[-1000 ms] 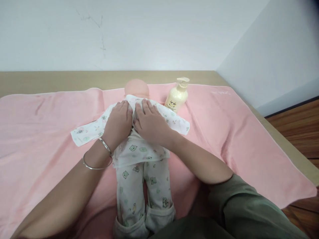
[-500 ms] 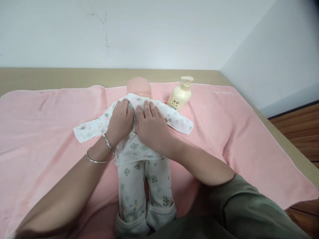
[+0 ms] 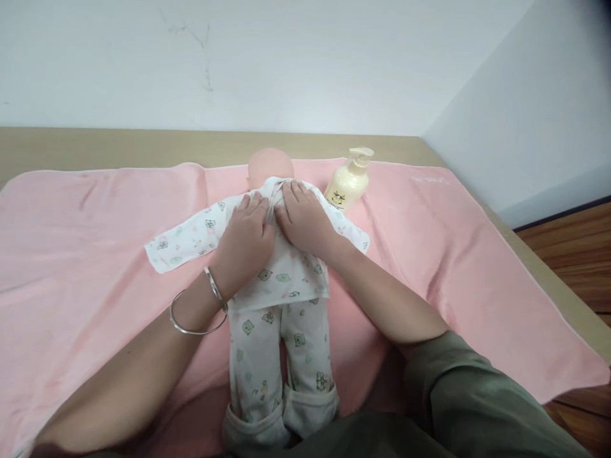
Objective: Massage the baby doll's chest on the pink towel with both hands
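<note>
A baby doll lies on a pink blanket, its round bald head (image 3: 270,166) at the far end and no facial features showing. It wears a white printed top (image 3: 286,280) with sleeves spread to both sides, and matching trousers (image 3: 260,356) with turned-up cuffs. My left hand (image 3: 245,238), below a silver bangle (image 3: 217,289) on the wrist, rests flat on the upper left of the top. Beside it my right hand (image 3: 308,219) lies flat on the upper right, fingertips near the neckline. Both palms are hidden. The fabric between the hands is creased.
A cream pump bottle (image 3: 348,183) leans on the blanket by the doll's right-hand sleeve. The pink blanket (image 3: 458,267) covers most of the wooden tabletop (image 3: 143,145). A white wall (image 3: 305,70) rises behind, with wood-grained panelling (image 3: 573,248) low at the right.
My right hand has slid up toward the neckline. My left hand has shifted slightly right and down. More of the top's lower front shows, lying smoother.
</note>
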